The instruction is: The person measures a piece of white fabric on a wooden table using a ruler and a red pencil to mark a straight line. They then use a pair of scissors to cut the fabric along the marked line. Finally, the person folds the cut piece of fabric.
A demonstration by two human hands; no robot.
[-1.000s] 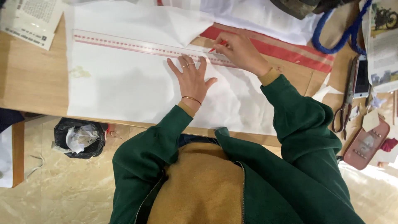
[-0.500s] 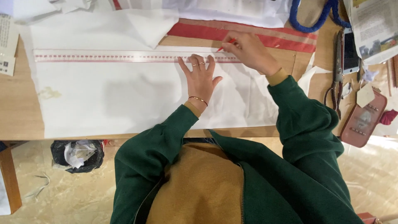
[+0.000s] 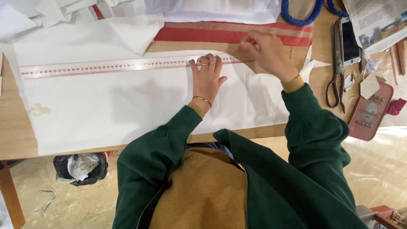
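1. Slippage looks the main risk: the left hand lies flat, fingers close together, pressing only the right end of the long clear ruler on the white cloth; the far end could swing.
2. Marking may drift: the right hand pinches a red pencil at the ruler's edge, and a push against it would bend the line.
3. Cloth could bunch on the table under that pressure.
4. Count: one ruler, one pencil, one pair of scissors, one phone, one bin.
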